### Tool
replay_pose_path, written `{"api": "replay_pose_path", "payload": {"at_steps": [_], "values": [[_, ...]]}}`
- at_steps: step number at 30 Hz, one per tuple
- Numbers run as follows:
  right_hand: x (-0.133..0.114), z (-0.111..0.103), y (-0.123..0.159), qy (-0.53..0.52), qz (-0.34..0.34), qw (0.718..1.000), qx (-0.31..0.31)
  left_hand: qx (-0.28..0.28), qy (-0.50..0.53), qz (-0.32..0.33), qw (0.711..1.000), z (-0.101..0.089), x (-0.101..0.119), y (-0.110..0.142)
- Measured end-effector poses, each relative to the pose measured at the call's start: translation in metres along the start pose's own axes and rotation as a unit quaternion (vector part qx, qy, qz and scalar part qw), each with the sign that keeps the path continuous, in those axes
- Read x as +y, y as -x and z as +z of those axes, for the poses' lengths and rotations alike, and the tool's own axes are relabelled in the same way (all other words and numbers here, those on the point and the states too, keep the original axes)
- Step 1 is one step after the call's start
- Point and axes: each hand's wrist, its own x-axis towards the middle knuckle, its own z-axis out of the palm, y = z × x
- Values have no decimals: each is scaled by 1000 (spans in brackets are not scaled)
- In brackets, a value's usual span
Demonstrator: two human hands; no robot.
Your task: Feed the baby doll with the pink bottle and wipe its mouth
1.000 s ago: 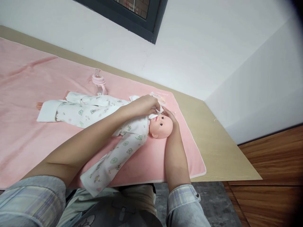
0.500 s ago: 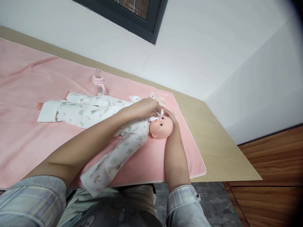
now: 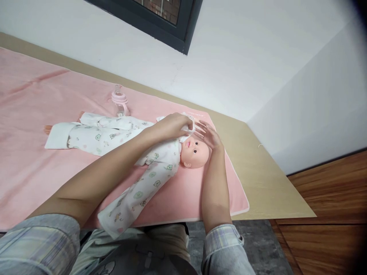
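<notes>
The fingers of the left hand (image 3: 176,125) are bent in and pinch a small white cloth (image 3: 190,132) (thin, perhaps a tissue), which hangs between them close to the doll's chin. The fingers of the right hand (image 3: 210,136) are spread and grip nothing that shows; their tips point toward the cloth, and whether they touch it cannot be told. The right wrist lies just beside the crown of the head (image 3: 196,156).

Half a second ago the right hand was tucked lower along the far side of the head; now it is raised and fanned out. The cloth, which then lay across the mouth, is drawn up toward the left hand, so that the mouth shows. The doll itself lies where it lay.

The doll (image 3: 163,156) is on its back on a pink blanket (image 3: 37,110), head toward the right end, feet toward the left, in a white printed suit (image 3: 86,137). One sleeve of the suit reaches over the near edge of the table (image 3: 263,183). The left forearm crosses above the body.

Beyond the legs, a baby bottle (image 3: 119,102) with a pink collar and handle is on the blanket. Farther out are a white wall (image 3: 229,57), a dark-framed window (image 3: 160,26) and, at the right, wood-grained panels (image 3: 329,191).
</notes>
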Motion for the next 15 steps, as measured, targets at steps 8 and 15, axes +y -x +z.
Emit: {"api": "replay_pose_path", "payload": {"at_steps": [8, 15], "values": [[-81, 55, 14, 280, -76, 951, -111, 46, -36, -62, 996, -7, -12, 2], [-76, 71, 5, 381, -81, 920, -48, 82, -2, -43, 996, -13, -24, 3]]}}
